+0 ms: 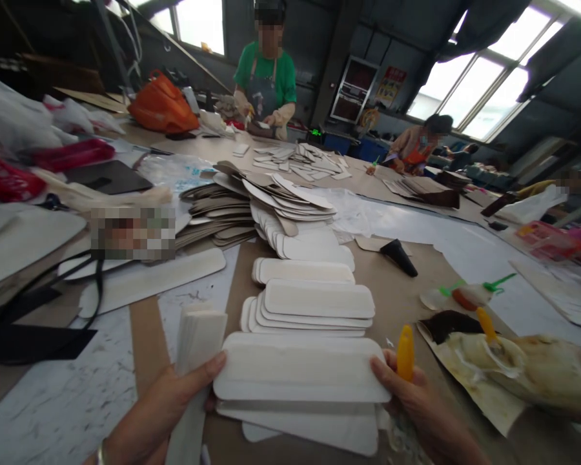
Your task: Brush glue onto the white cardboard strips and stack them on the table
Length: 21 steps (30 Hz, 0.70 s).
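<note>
My left hand (167,403) pinches the left end of a white rounded board piece (300,368), thumb on top. My right hand (416,403) grips the piece's right end and also holds a yellow-handled brush (405,352) upright against the palm. More of the same white pieces (314,303) lie overlapped in a row running away from me on brown paper (392,290). A thin stack of white strips (198,336) stands just beside my left thumb. Under the held piece lies another flat white piece (310,426).
A glue-smeared sheet with a glue pot and yellow brush (489,349) lies at right. Beyond it are a black cone (399,257) and green-capped bottles (465,294). Heaps of cut pieces (252,200) fill the middle. Black straps (43,303) lie left. Two people work at the far side.
</note>
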Available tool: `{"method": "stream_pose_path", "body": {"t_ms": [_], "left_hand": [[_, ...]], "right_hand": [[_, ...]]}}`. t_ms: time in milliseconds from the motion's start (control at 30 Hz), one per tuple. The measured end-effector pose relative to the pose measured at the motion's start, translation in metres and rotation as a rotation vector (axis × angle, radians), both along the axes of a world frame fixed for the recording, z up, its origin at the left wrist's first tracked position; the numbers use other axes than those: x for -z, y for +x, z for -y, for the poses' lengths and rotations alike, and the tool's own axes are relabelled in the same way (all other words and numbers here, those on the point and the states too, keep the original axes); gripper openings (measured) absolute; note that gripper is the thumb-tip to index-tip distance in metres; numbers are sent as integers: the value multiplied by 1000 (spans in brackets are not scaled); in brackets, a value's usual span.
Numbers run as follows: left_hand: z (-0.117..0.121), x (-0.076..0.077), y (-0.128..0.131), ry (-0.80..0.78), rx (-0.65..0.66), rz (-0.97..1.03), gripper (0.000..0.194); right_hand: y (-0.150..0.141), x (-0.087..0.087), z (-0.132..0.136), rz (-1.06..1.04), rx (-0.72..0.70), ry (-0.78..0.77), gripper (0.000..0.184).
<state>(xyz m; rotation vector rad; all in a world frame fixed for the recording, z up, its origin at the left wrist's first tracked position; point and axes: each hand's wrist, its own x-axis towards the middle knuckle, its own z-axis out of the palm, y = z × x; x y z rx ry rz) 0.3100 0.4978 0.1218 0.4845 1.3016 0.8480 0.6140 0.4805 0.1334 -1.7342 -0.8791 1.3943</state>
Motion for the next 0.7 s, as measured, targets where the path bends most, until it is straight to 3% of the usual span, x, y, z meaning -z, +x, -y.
{"method": "stream_pose_path", "body": {"t_ms": [167,400,700], "left_hand": [[-19,-5,-4,100,109,87,42],[-49,3,-2,146,16,-34,54],[-62,-28,11,264,5,-215,53]], "right_hand": [[4,-9,-19,-17,54,37,43],[15,-33,-54,48,106,150,51],[0,-41,-53,78,117,164,47]]}}
